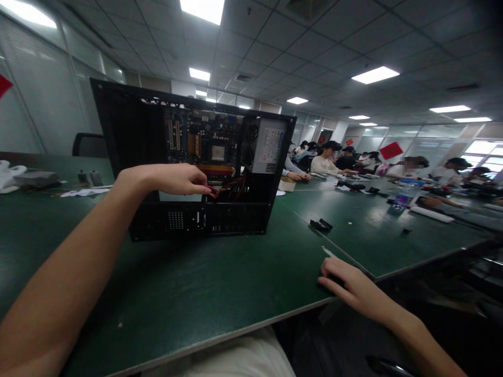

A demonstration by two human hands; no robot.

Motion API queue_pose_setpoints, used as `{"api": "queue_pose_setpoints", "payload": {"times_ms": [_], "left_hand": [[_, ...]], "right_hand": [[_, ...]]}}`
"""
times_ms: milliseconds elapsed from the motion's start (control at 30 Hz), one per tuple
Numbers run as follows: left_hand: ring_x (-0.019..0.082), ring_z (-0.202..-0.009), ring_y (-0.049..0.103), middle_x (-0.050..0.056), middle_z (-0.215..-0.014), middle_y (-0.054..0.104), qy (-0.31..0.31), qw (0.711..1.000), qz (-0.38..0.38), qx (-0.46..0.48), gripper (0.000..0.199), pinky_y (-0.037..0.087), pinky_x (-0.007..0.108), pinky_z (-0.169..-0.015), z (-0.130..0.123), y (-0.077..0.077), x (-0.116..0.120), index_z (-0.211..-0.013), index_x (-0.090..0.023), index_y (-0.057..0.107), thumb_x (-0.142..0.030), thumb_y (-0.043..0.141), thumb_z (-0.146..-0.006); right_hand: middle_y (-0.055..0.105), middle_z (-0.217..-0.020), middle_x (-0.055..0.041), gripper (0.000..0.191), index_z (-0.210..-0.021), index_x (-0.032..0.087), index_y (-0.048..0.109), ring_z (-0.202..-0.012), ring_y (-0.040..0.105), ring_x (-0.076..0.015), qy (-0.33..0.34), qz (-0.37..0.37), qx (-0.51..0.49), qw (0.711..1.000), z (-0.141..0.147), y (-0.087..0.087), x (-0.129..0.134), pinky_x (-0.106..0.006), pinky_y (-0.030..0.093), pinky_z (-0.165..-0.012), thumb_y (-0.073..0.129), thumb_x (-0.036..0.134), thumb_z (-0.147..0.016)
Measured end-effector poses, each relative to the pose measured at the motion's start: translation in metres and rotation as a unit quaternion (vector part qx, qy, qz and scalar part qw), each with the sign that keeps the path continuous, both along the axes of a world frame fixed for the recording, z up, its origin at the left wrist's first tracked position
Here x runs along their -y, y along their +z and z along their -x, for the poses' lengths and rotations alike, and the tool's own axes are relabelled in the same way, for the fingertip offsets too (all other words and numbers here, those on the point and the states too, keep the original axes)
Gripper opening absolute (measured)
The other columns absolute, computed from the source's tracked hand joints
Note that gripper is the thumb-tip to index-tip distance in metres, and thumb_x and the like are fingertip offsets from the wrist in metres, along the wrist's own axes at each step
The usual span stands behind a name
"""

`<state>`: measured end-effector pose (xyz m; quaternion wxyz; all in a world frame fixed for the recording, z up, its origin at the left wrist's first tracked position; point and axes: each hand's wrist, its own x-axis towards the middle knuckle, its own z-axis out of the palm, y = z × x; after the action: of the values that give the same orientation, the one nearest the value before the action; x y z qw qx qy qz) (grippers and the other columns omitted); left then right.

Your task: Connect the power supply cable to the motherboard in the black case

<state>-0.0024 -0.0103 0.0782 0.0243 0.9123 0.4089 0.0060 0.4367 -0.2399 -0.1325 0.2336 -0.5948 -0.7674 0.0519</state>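
An upright black computer case (240,219) stands open-sided on the green table, tilted a little in my view. Inside it I see the motherboard (198,137) and a silver power supply (271,145) at the upper right. My left hand (178,179) reaches into the opening, its fingers pinched on a bundle of thin coloured cables (213,191). My right hand (351,285) rests at the table's front edge with its fingers curled. A thin pale strip (327,252) shows just beyond its knuckles; whether the fingers grip it is hidden.
Small black parts (321,225) lie right of the case on the green table (291,262). A grey box (36,178) and white plastic bag (10,172) sit at the far left. A bottle (404,197) stands farther right, where several people (328,162) sit.
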Motion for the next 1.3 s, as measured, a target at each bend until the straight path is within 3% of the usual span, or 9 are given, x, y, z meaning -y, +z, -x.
{"api": "queue_pose_setpoints", "payload": {"times_ms": [100,233,433,700,900,1000,1133,1300], "left_hand": [[0.028,-0.104,0.071,0.012,-0.12,0.079,-0.021,1.0,0.009,-0.016,0.067,0.05,0.032,-0.088,-0.001,0.004,0.007,-0.127,-0.019,0.08,-0.071,0.051,-0.097],[0.027,-0.104,0.071,0.013,-0.123,0.079,-0.024,1.0,0.006,-0.018,0.071,0.049,0.031,-0.088,-0.001,0.006,0.012,-0.128,-0.018,0.079,-0.073,0.049,-0.097],[0.028,-0.108,0.07,0.014,-0.127,0.078,-0.018,1.0,0.007,-0.016,0.075,0.049,0.032,-0.09,-0.001,0.005,0.008,-0.131,-0.018,0.079,-0.077,0.049,-0.095],[0.03,-0.111,0.07,0.013,-0.125,0.078,-0.019,1.0,0.009,-0.019,0.076,0.048,0.034,-0.096,-0.002,0.005,0.007,-0.134,-0.02,0.079,-0.078,0.051,-0.094],[0.031,-0.112,0.07,0.013,-0.126,0.078,-0.01,1.0,0.015,-0.019,0.075,0.049,0.035,-0.097,0.0,0.005,0.006,-0.135,-0.02,0.079,-0.077,0.052,-0.094],[0.031,-0.112,0.07,0.013,-0.126,0.078,-0.013,1.0,0.014,-0.02,0.075,0.049,0.035,-0.096,0.0,0.006,0.007,-0.134,-0.02,0.079,-0.077,0.051,-0.094],[0.03,-0.108,0.071,0.013,-0.123,0.079,-0.022,1.0,0.009,-0.019,0.075,0.051,0.034,-0.092,0.0,0.005,0.005,-0.131,-0.02,0.08,-0.078,0.051,-0.093],[0.031,-0.111,0.07,0.013,-0.128,0.078,-0.016,0.999,0.011,-0.026,0.076,0.05,0.035,-0.095,0.0,0.004,0.002,-0.134,-0.021,0.079,-0.078,0.05,-0.093]], "right_hand": [[0.058,-0.071,-0.0029,0.067,-0.072,0.023,0.055,-0.066,0.055,-0.0198,-0.049,-0.04,-0.071,0.995,-0.003,-0.004,-0.004,-0.034,0.048,-0.064,0.038,0.077,-0.108],[0.057,-0.07,-0.0017,0.069,-0.07,0.021,0.055,-0.065,0.052,-0.018,-0.055,-0.022,-0.115,0.992,-0.008,-0.004,-0.008,-0.031,0.045,-0.062,0.044,0.08,-0.105],[0.058,-0.068,-0.0024,0.073,-0.069,0.023,0.054,-0.064,0.054,-0.0195,-0.052,-0.022,-0.078,0.995,0.001,-0.005,-0.011,-0.033,0.043,-0.064,0.039,0.085,-0.103],[0.053,-0.06,-0.0027,0.078,-0.063,0.026,0.043,-0.057,0.05,-0.0192,-0.117,-0.084,-0.056,0.988,0.01,-0.007,-0.027,-0.034,0.038,-0.061,0.028,0.092,-0.1],[0.049,-0.059,-0.0016,0.08,-0.059,0.024,0.044,-0.056,0.047,-0.0176,-0.098,-0.07,-0.041,0.992,0.016,-0.014,-0.022,-0.033,0.034,-0.059,0.035,0.094,-0.098],[0.042,-0.055,0.0001,0.083,-0.057,0.023,0.042,-0.053,0.041,-0.0151,-0.126,-0.087,-0.098,0.983,0.014,-0.015,-0.025,-0.031,0.032,-0.056,0.038,0.097,-0.093],[0.036,-0.052,0.001,0.085,-0.054,0.024,0.045,-0.047,0.032,-0.013,-0.192,-0.108,-0.22,0.95,0.005,-0.011,-0.027,-0.03,0.025,-0.045,0.041,0.103,-0.086],[0.038,-0.05,0.0007,0.085,-0.054,0.023,0.051,-0.045,0.033,-0.0131,-0.198,-0.087,-0.262,0.941,0.0,-0.01,-0.027,-0.029,0.024,-0.042,0.048,0.102,-0.084]]}}
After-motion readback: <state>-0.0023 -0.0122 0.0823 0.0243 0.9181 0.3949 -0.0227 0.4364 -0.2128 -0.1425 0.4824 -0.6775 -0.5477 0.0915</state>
